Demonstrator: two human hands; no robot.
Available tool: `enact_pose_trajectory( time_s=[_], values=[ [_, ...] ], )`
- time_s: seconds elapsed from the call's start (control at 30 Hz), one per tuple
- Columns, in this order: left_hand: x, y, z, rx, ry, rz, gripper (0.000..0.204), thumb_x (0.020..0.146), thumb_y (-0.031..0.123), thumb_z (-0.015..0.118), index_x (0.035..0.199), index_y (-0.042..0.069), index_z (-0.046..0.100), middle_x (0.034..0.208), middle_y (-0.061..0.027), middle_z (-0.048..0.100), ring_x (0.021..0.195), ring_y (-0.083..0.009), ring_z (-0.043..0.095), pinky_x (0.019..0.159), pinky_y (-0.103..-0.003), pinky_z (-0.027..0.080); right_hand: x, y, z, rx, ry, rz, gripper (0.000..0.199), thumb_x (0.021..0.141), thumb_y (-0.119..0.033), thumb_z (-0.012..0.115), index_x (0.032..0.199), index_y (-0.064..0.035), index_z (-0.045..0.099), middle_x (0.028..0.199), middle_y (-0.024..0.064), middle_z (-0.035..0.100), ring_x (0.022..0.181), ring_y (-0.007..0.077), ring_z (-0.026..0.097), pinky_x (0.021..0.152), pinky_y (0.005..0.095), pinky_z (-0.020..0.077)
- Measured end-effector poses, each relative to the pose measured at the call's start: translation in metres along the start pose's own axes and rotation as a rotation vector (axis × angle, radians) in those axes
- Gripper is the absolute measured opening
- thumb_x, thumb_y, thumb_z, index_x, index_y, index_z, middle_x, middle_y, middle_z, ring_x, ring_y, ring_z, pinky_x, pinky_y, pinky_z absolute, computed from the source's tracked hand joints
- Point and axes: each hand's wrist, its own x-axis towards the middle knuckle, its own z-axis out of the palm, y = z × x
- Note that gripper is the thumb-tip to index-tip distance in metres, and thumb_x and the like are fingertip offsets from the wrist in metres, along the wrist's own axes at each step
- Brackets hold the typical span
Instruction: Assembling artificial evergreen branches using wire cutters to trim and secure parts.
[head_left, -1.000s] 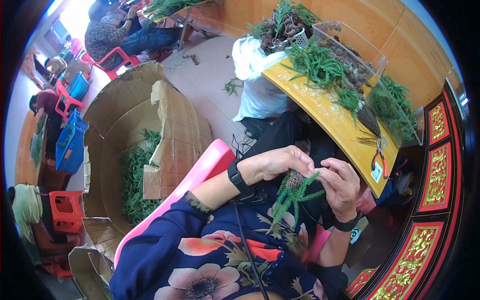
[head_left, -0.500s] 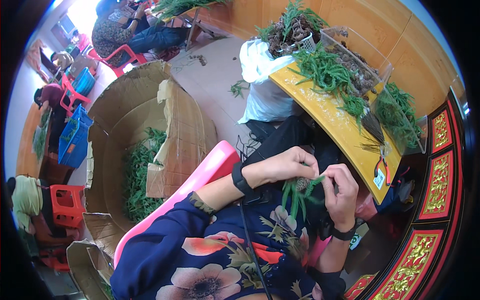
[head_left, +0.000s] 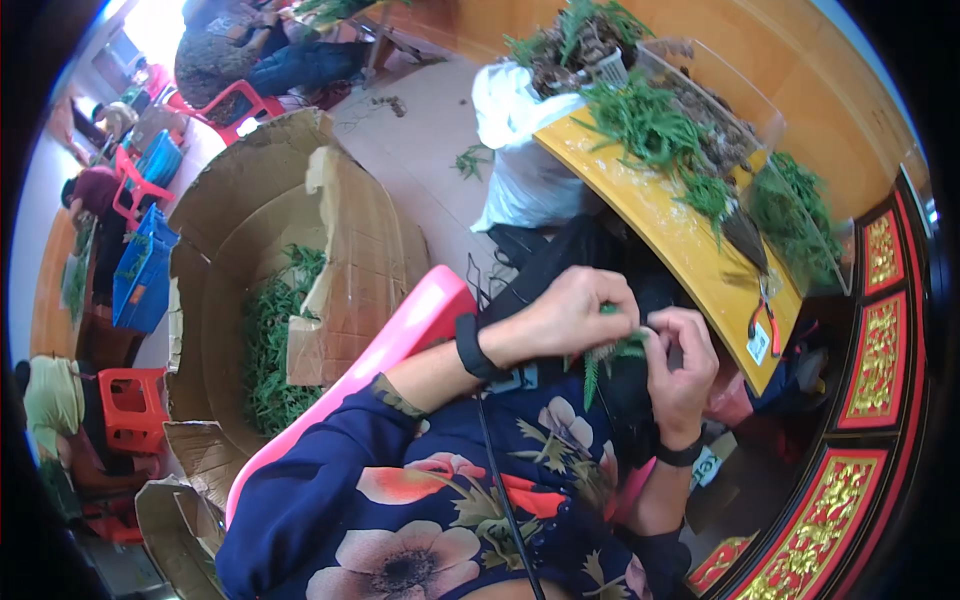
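Over my lap, my left hand (head_left: 578,310) and my right hand (head_left: 682,370) are close together, fingertips pinched on a small green artificial pine sprig (head_left: 591,382). Its fronds hang down below my left fingers. A brown pine cone set among the fronds is mostly hidden behind that hand now. Thumb and forefinger of my right hand press on the sprig's right end. Whether a thin wire runs between the fingers is too small to tell.
To the right, a yellow table (head_left: 655,215) bears green sprigs (head_left: 640,125), a clear bin of pine cones (head_left: 715,130), a dark wire bundle (head_left: 743,235) and red-handled pliers (head_left: 765,320). A cardboard box (head_left: 365,250) of greenery (head_left: 275,350) stands left, beside a pink chair (head_left: 400,345). Other people sit farther off.
My left hand has tilted and moved slightly up over the sprig, covering most of the pine cone and fronds. My right hand stays close by, still pinching. The whole view has shifted slightly.
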Motion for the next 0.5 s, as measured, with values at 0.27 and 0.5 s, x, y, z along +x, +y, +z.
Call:
enact_pose_trajectory(
  time_s=[0.27,0.5],
  values=[
    [0.003,0.011,-0.004,-0.521,-0.15,-0.396,0.009,0.081,0.007,0.061,0.082,0.0,0.068,0.078,0.0006,0.063,0.072,-0.0055,0.056,0.067,-0.02,0.044,0.004,0.016,-0.012,-0.281,0.046,-0.452,0.024,0.069,0.002,0.071,0.091,-0.0062,0.064,0.091,0.0087,0.062,0.078,0.0266,0.06,0.067,0.0347,0.0462],
    [0.004,0.015,0.01,0.219,-0.071,-0.031,0.007,0.081,0.007,0.064,0.081,0.0,0.065,0.075,0.0027,0.057,0.067,-0.0043,0.052,0.062,-0.019,0.04,-0.006,0.021,-0.008,-0.29,-0.073,-0.161,0.012,0.076,-0.005,0.067,0.087,-0.0053,0.063,0.087,0.0086,0.062,0.075,0.0255,0.06,0.066,0.0335,0.046]
  ],
)
